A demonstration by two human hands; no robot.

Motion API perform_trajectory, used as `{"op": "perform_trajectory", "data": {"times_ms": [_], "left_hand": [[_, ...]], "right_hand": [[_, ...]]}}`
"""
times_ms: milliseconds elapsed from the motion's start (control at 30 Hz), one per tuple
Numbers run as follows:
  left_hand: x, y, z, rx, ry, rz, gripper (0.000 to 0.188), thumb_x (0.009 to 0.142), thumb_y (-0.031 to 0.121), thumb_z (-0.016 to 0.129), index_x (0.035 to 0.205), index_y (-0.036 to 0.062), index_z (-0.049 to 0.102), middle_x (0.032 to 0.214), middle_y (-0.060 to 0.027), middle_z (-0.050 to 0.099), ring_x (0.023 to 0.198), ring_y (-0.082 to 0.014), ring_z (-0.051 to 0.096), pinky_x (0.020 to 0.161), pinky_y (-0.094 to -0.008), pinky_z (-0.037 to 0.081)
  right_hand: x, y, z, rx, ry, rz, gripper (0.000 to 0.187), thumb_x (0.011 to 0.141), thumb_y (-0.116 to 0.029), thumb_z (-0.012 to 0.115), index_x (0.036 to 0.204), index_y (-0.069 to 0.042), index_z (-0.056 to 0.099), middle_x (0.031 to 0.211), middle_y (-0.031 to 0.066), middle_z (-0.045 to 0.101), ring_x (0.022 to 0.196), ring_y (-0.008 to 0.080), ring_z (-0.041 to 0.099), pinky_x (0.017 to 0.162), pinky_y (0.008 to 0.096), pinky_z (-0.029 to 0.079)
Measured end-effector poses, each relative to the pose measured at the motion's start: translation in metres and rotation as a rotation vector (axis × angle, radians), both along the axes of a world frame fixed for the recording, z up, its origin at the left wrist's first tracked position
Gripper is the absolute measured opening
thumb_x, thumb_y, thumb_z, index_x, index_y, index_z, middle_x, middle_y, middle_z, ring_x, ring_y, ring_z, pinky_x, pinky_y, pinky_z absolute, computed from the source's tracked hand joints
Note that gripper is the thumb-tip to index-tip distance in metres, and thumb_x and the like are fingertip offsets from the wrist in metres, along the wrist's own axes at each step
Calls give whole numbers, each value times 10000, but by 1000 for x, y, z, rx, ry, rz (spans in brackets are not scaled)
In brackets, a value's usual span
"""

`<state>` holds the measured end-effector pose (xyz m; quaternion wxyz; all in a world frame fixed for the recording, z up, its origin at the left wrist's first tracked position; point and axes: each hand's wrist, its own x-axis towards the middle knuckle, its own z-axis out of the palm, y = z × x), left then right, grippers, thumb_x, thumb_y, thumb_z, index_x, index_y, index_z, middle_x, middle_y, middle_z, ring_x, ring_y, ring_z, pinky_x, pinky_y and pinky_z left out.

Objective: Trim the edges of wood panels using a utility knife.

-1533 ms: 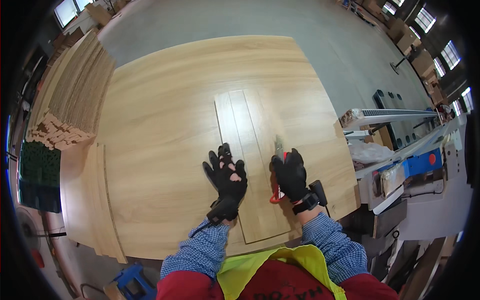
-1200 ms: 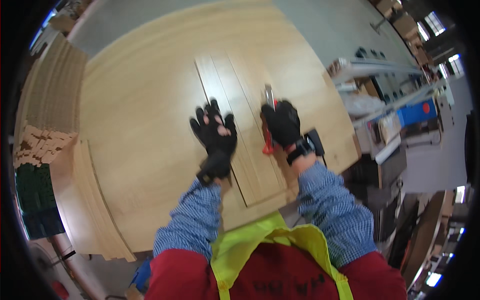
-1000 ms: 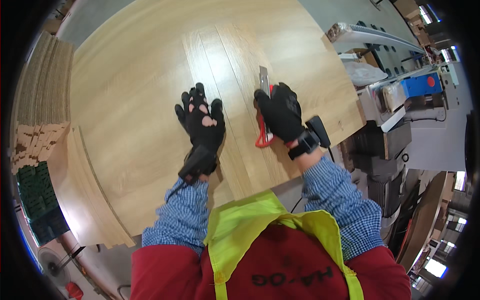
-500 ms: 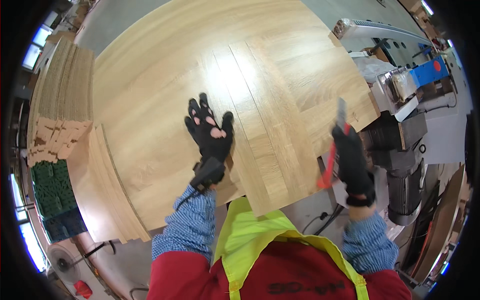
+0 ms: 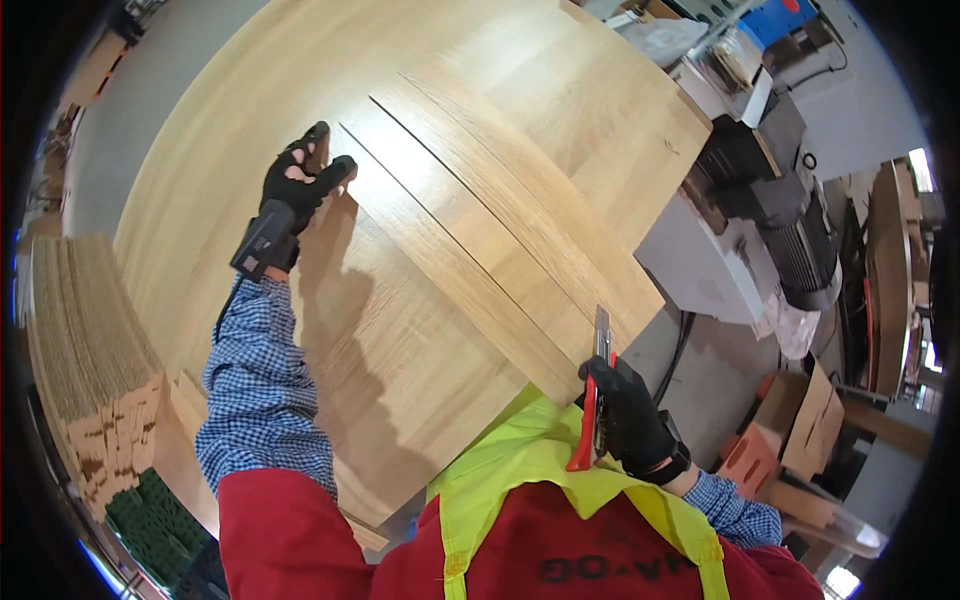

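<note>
My right hand (image 5: 632, 415), in a black glove, is closed round a red-handled utility knife (image 5: 590, 410). The knife's blade points away from me, over the near ends of some wood-grain strips (image 5: 480, 215). These strips lie side by side on a large wood-grain board (image 5: 420, 370), with thin dark gaps between them. My left hand (image 5: 298, 178), in a black glove with bare fingertips, is at the far left end of the strips. Its fingers are apart, and its thumb side is close to the leftmost strip's edge; whether it touches is unclear.
A tall stack of thin boards (image 5: 85, 320) stands at the left, with green plastic crates (image 5: 160, 525) below it. On the right are a machine with a black motor (image 5: 800, 245) and a white base (image 5: 700, 265). Cardboard (image 5: 815, 415) lies at the lower right.
The view has turned and moved nearer. My left hand has gone from lying flat on the board to the strips' far end. The knife has come down toward the strips' near ends.
</note>
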<state>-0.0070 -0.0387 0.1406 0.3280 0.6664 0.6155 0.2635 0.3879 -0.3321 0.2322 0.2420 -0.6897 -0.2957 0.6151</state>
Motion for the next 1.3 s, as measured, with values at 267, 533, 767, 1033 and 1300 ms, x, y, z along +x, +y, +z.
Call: {"op": "perform_trajectory", "data": {"times_ms": [267,533,767,1033,1300], "left_hand": [[-12,33,13,5,196,-37,804,755,285,836,1405,8,453,1205,-69,534,1211,-173,459,1018,-275,363],[-52,2,-1,62,-53,84,809,768,272,827,1424,12,431,1416,-137,467,1327,-205,408,1092,-312,324],[43,-70,25,604,184,155,383,939,79,615,1301,-29,547,1260,-160,605,1188,-247,541,1030,-315,397],[285,-240,41,244,-778,-462,447,781,223,724,1183,48,638,1012,-127,650,999,-288,626,960,-415,474],[299,-241,0,252,-566,-624,457,725,237,783,1122,39,672,875,-115,676,927,-324,655,952,-427,496]], "right_hand": [[-24,23,-14,24,84,-128,327,989,-355,510,976,-35,576,770,1,551,664,91,536,612,246,445],[12,50,-6,112,-73,349,238,931,-252,570,972,-18,568,773,105,520,639,209,589,575,315,457],[38,5,-25,726,-855,962,198,866,-214,631,992,-86,548,655,68,566,527,281,582,464,389,456],[49,-18,-41,251,353,219,406,928,-40,560,1322,-69,466,1273,82,556,1151,173,561,1004,313,460],[51,-5,-61,355,298,433,353,924,-31,562,1269,-68,497,1253,63,553,1174,170,538,1011,297,434]]}}
